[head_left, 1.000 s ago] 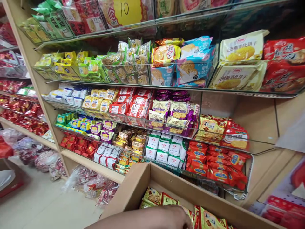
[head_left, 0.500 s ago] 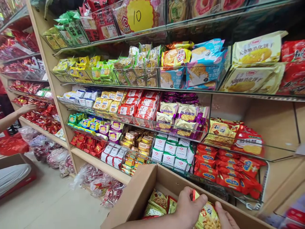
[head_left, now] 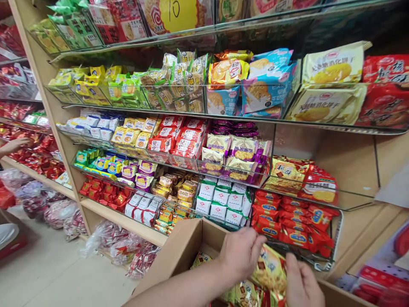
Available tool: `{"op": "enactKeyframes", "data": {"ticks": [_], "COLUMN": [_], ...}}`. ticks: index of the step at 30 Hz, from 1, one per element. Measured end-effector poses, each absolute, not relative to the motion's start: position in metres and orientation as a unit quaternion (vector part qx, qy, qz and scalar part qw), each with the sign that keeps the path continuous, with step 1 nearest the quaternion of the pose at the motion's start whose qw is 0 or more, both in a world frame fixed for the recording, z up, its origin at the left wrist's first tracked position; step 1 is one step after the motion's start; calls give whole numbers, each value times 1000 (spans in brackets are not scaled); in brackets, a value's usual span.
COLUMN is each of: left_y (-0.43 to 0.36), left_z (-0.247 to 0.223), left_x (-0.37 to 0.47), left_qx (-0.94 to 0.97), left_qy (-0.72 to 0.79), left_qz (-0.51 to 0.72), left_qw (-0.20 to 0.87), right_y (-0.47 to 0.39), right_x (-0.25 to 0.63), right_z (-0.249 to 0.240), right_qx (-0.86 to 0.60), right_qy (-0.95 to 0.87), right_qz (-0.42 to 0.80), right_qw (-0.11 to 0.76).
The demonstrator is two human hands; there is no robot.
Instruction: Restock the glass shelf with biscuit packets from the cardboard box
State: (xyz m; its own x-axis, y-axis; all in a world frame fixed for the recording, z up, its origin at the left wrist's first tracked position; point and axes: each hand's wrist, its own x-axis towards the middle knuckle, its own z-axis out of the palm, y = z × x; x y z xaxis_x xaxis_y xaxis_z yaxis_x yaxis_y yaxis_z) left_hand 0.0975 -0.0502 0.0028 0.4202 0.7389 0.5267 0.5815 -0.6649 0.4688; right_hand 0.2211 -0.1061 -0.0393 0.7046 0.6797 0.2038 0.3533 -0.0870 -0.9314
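Note:
Above an open cardboard box (head_left: 182,251), my left hand (head_left: 241,251) grips the upper left edge of a yellow snack packet (head_left: 271,273), its fingers curled closed. On the packet's right side lies my right hand (head_left: 302,283), thumb and fingers closed against its edge. The packet is tilted, with red trim and dark lettering. Beneath my hands, similar yellow packets (head_left: 246,294) lie in the box, partly covered by my left forearm.
Behind the box rise glass-fronted shelves (head_left: 179,162) of wrapped snacks. Red packets (head_left: 295,226) fill the lowest bin at right. Bagged goods (head_left: 118,245) lie on the floor below. At the far left, another person's hand (head_left: 14,146) reaches over red packets.
The view has shifted to the right. My hands have raised the yellow packet slightly, and more packets show beneath it. The other person's hand is now nearer the left edge.

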Motion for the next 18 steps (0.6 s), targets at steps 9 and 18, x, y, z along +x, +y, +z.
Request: {"op": "enactKeyframes", "data": {"ticks": [9, 18], "left_y": [17, 31], "left_z": [14, 1], "left_x": [115, 121], "left_qx": [772, 739], "left_qy": [436, 423], "left_qz": [449, 486], "left_qw": [113, 197], "right_y": [-36, -18], "right_x": [245, 250], "right_z": [14, -2], "right_qx": [-692, -681], "right_qy": [-473, -471], "right_qz": [-66, -6], "right_qw": [541, 560]}}
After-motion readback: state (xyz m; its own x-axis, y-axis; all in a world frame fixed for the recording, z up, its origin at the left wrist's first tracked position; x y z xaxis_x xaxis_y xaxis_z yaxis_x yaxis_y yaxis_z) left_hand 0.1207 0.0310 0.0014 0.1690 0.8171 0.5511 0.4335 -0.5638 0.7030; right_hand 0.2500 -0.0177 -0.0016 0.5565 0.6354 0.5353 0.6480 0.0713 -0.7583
